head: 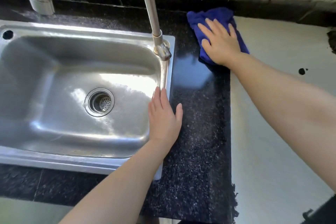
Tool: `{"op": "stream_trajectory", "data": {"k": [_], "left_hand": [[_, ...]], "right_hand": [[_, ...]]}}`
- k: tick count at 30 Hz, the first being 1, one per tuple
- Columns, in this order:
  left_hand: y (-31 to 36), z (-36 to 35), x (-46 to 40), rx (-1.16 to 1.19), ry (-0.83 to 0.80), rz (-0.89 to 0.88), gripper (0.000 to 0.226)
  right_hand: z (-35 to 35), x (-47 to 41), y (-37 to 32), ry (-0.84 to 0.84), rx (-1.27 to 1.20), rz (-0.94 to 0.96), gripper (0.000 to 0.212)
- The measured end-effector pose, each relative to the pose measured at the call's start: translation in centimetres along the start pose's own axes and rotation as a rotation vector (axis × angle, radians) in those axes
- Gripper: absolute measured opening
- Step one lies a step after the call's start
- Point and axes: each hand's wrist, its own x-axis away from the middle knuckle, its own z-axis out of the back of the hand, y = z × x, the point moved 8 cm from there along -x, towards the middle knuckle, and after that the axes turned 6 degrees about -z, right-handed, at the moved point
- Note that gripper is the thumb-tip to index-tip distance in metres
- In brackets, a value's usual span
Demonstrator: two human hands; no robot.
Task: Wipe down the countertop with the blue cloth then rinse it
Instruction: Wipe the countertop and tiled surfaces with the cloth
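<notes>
While sink [54, 29] sat dry at left, tap [151, 14] off, left hand [163, 116] lay flat and relaxed on sink rim, gripping nothing. Dark counter [196, 132] ran between sink and pale slab [272, 114]. Right hand [221, 42] pressed straight fingers on cloth [214, 16], bunched at counter's far end by wall. Wiping judged underway, rinse not begun. Best: keep palm flat, overlap strokes toward near edge, cover both surfaces.

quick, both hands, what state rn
Left hand: open, flat on the sink rim.
Right hand: open, pressing the blue cloth.
</notes>
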Motion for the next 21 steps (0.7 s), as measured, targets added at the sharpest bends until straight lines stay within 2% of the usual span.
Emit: {"op": "stream_trajectory", "data": {"k": [3,6,9,12,13,14,17,19,21], "left_hand": [[-0.1,0.2,0.2,0.055,0.024,0.01,0.067],[-0.1,0.6,0.3,0.129,0.077,-0.005,0.077],[0.0,0.7,0.3,0.146,0.102,-0.027,0.078],[0.2,0.6,0.2,0.12,0.11,-0.056,0.077],[0.1,0.6,0.2,0.116,0.118,-0.062,0.076],[0.1,0.6,0.2,0.114,0.12,-0.062,0.074],[0.0,0.4,0.2,0.11,0.096,-0.062,0.065],[0.0,0.5,0.2,0.088,0.105,-0.071,0.063],[0.2,0.5,0.3,0.036,0.109,-0.085,0.06]], "right_hand": [[-1.5,6.3,-2.6,0.016,-0.071,-0.031,0.054],[-3.8,19.7,-5.9,0.037,-0.062,0.187,0.057],[-6.1,30.9,-6.4,-0.062,-0.004,0.407,0.059],[-5.9,29.6,-4.0,-0.148,0.046,0.633,0.056],[-5.4,26.7,-3.0,-0.116,0.077,0.619,0.055],[-4.5,22.8,-1.7,-0.071,0.09,0.526,0.056],[-2.0,13.5,0.8,-0.02,0.022,0.108,0.058],[-2.4,13.2,-0.1,-0.009,-0.026,-0.072,0.054],[-3.5,17.4,-2.1,0.054,-0.071,-0.102,0.055]]}}
